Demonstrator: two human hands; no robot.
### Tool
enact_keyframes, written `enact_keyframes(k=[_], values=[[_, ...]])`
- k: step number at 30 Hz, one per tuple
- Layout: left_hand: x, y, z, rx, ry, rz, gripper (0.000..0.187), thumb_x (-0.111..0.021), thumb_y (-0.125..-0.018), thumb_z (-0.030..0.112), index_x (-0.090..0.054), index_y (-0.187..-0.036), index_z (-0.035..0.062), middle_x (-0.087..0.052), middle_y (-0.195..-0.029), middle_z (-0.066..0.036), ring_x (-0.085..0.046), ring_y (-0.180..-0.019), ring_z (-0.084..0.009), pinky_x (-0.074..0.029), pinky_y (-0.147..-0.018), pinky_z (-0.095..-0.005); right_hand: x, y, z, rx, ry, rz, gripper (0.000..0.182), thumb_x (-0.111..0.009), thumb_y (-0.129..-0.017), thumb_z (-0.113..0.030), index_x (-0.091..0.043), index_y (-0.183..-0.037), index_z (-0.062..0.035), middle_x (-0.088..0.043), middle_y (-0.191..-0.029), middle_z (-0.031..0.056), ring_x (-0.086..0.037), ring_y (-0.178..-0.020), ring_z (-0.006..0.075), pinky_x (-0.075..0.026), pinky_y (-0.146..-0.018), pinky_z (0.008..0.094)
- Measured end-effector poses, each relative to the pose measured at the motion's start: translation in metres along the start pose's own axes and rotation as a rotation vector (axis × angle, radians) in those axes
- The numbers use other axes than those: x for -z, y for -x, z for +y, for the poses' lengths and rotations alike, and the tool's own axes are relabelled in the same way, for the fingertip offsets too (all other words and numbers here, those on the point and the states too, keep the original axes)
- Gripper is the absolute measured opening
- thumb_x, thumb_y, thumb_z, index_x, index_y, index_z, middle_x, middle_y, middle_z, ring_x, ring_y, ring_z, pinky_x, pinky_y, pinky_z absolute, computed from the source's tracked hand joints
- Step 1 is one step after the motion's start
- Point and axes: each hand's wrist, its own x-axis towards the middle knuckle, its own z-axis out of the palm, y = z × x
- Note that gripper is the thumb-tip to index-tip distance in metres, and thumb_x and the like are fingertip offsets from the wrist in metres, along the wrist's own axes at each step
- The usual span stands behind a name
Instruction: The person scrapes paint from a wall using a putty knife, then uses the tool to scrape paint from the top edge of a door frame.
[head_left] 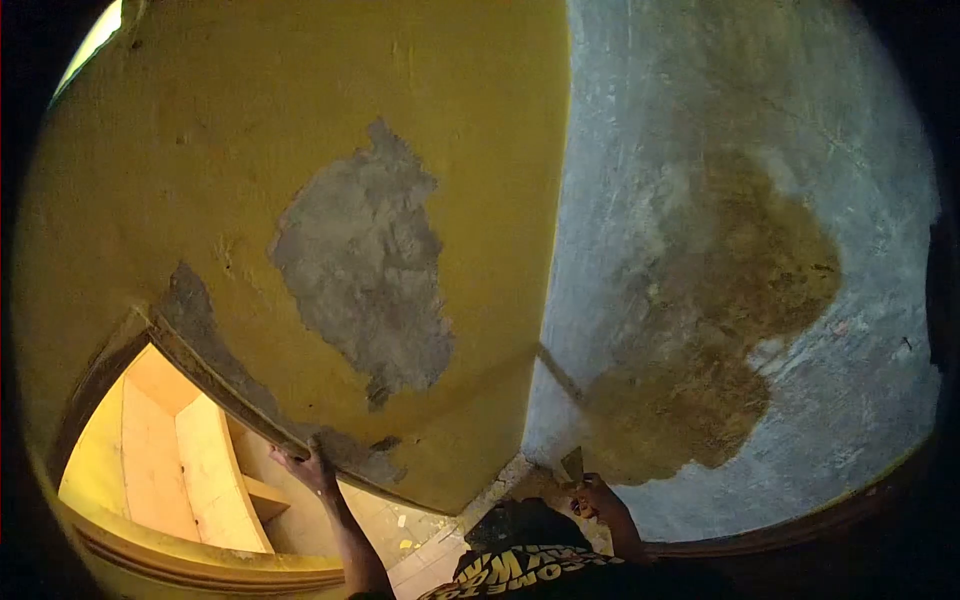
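My right hand (597,501) is closed around a scraper (573,466) with a flat, wedge-shaped blade, held blade up by the foot of the grey-blue wall (640,510). Just above it, a large brown damp-looking patch (735,290) spreads over that wall. My left hand (308,468) grips the edge of the door frame (240,395), its fingers reaching over the side of the opening. Beside this hand, the yellow wall (480,200) has a bare grey patch (365,265) where the paint is gone, and a narrower bare strip (190,305) runs along the frame.
A lit room with a shelf unit (265,497) shows through the doorway. Pale flakes (408,543) lie on the tiled floor (420,565). The yellow and grey-blue walls meet at a corner (545,320). My dark printed shirt (525,565) fills the bottom middle.
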Motion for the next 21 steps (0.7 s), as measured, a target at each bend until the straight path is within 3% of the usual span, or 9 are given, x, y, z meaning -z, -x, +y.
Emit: enact_keyframes(k=[3, 6, 7, 11, 14, 16, 18, 21], values=[[0.000, 0.003, -0.010, 0.011, -0.012, 0.052, 0.087, -0.070, -0.070, 0.053, -0.036, -0.124, -0.0057, -0.033, -0.123, -0.020, -0.039, -0.114, -0.0322, -0.037, -0.092, -0.0409, 0.011, -0.004, 0.023, 0.093, -0.138, -0.057, 0.036, -0.067, -0.075, -0.007, -0.044, -0.102, -0.0019, -0.053, -0.080, 0.0136, -0.056, -0.061, 0.0253, -0.047, -0.049, 0.0399], [0.000, 0.003, 0.002, 0.030, 0.098, 0.036, 0.082, -0.072, -0.069, 0.049, -0.039, -0.122, -0.0036, -0.035, -0.121, -0.018, -0.041, -0.111, -0.0301, -0.038, -0.091, -0.0387, 0.011, -0.011, 0.033, -0.166, -0.156, 0.065, 0.036, -0.065, -0.076, -0.005, -0.046, -0.106, -0.0005, -0.053, -0.079, 0.0124, -0.055, -0.060, 0.0247, -0.046, -0.049, 0.0409], [0.000, 0.002, 0.007, 0.044, 0.068, 0.034, 0.082, -0.072, -0.069, 0.049, -0.039, -0.122, -0.0036, -0.035, -0.121, -0.018, -0.041, -0.111, -0.0301, -0.038, -0.091, -0.0387, -0.014, 0.006, 0.000, -0.121, -0.069, 0.011, 0.035, -0.062, -0.076, -0.006, -0.049, -0.108, -0.0010, -0.052, -0.078, 0.0095, -0.054, -0.058, 0.0237, -0.045, -0.048, 0.0405], [-0.001, 0.002, 0.013, 0.073, 0.132, 0.016, 0.078, -0.075, -0.069, 0.038, -0.035, -0.124, -0.0019, -0.037, -0.118, -0.016, -0.043, -0.107, -0.0269, -0.039, -0.089, -0.0351, -0.018, -0.010, 0.007, -0.179, -0.124, -0.032, 0.035, -0.061, -0.077, -0.010, -0.051, -0.109, -0.0029, -0.053, -0.077, 0.0083, -0.053, -0.055, 0.0222, -0.043, -0.047, 0.0388], [0.000, 0.001, 0.008, 0.068, 0.095, -0.008, 0.075, -0.075, -0.070, 0.028, -0.033, -0.125, -0.0008, -0.041, -0.114, -0.015, -0.045, -0.105, -0.0259, -0.040, -0.088, -0.0348, -0.051, -0.008, -0.025, -0.065, -0.142, 0.036, 0.028, -0.060, -0.078, -0.012, -0.053, -0.104, -0.0050, -0.052, -0.071, 0.0068, -0.051, -0.051, 0.0196, -0.040, -0.044, 0.0356], [0.002, 0.002, -0.005, 0.054, 0.036, -0.006, 0.073, -0.074, -0.069, 0.024, -0.033, -0.124, -0.0002, -0.044, -0.112, -0.014, -0.047, -0.102, -0.0258, -0.040, -0.087, -0.0353, -0.055, -0.021, -0.035, -0.117, -0.112, -0.128, 0.029, -0.062, -0.080, -0.019, -0.053, -0.103, -0.0046, -0.051, -0.066, 0.0044, -0.048, -0.048, 0.0158, -0.038, -0.042, 0.0302], [0.006, 0.002, -0.024, 0.261, 0.145, -0.107, 0.067, -0.075, -0.069, 0.020, -0.036, -0.121, 0.0016, -0.049, -0.102, -0.012, -0.051, -0.094, -0.0242, -0.043, -0.083, -0.0349, -0.085, -0.025, -0.061, -0.066, -0.028, -0.169, 0.031, -0.061, -0.082, -0.024, -0.053, -0.104, -0.0041, -0.049, -0.065, 0.0031, -0.047, -0.048, 0.0141, -0.038, -0.042, 0.0283], [0.010, -0.004, 0.010, 0.296, 0.178, -0.166, 0.062, -0.074, -0.070, 0.018, -0.038, -0.117, 0.0022, -0.052, -0.095, -0.008, -0.054, -0.087, -0.0217, -0.044, -0.078, -0.0331, -0.116, -0.043, -0.079, 0.070, 0.106, -0.217, 0.036, -0.059, -0.085, -0.033, -0.053, -0.104, -0.0030, -0.049, -0.065, 0.0020, -0.046, -0.048, 0.0113, -0.037, -0.042, 0.0258]])
